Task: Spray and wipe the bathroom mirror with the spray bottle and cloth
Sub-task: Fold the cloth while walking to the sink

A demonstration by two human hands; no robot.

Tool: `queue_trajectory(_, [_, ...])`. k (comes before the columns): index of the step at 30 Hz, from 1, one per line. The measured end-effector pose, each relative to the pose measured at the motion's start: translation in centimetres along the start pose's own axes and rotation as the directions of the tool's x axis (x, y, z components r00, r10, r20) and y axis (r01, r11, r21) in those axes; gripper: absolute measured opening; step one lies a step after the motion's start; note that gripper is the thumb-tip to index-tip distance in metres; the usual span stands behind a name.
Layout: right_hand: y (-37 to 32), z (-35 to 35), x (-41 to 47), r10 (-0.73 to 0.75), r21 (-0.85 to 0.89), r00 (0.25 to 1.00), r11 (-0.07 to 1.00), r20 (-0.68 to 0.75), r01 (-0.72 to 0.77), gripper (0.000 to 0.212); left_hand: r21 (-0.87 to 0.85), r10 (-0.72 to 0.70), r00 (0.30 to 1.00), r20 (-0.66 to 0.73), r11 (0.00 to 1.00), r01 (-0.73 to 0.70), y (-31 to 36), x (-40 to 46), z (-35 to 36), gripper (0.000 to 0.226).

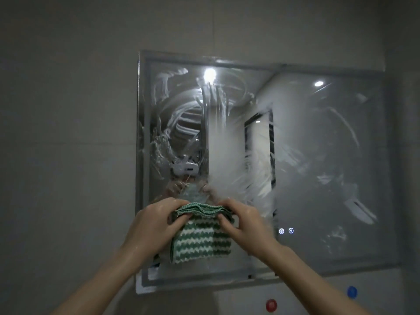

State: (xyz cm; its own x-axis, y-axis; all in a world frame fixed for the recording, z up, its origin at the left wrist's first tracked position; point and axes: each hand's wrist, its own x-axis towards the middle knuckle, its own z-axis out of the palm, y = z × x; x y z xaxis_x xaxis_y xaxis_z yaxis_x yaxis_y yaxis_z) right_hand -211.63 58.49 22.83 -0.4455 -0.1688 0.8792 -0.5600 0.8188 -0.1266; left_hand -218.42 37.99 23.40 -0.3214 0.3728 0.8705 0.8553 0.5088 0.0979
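Hands (202, 223) with cloth (200, 239) before mirror (318, 155)

Both hands raised before the mirror (318, 155), left hand (154, 226) and right hand (245, 223) pinching the top edge of a folded green-and-white zigzag cloth (200, 242) between them. Glass heavily streaked with white smears, densest at left and centre. Red dot (271, 305) and blue dot (352, 292) on wall below mirror.

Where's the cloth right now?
In the head view the green-and-white striped cloth is low and centre, held folded between the left hand and right hand, in front of the mirror's smeared lower left part.
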Motion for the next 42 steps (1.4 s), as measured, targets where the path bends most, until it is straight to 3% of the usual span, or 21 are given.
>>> queue_trajectory(17, [-1.9, -2.8, 4.1, -0.017, -0.099, 1.0, 0.995, -0.019, 0.015, 0.021, -0.052, 0.106, 0.986, -0.13, 0.992, -0.114, -0.2, 4.5, -2.1, 0.021])
queue_trajectory(23, [-0.8, -1.5, 3.7, 0.059, -0.004, 0.997, 0.998, -0.041, -0.059, 0.023, -0.157, 0.045, 0.99, -0.131, 0.985, -0.065, -0.4, 4.1, -1.4, 0.019])
queue_trajectory(35, [1.5, 3.9, -1.1, 0.059, 0.051, 0.978, 0.996, 0.198, -0.07, 0.041, -0.127, -0.061, 0.998, -0.034, 0.99, 0.057, -2.2, -2.5, 2.0, 0.02])
queue_trajectory(42, [2.9, 8.3, -5.6, 0.089, 0.06, 0.883, 0.989, 0.46, -0.132, 0.061, -0.157, -0.19, 0.979, 0.07, 0.967, 0.199, -3.7, -7.9, 5.2, 0.019])
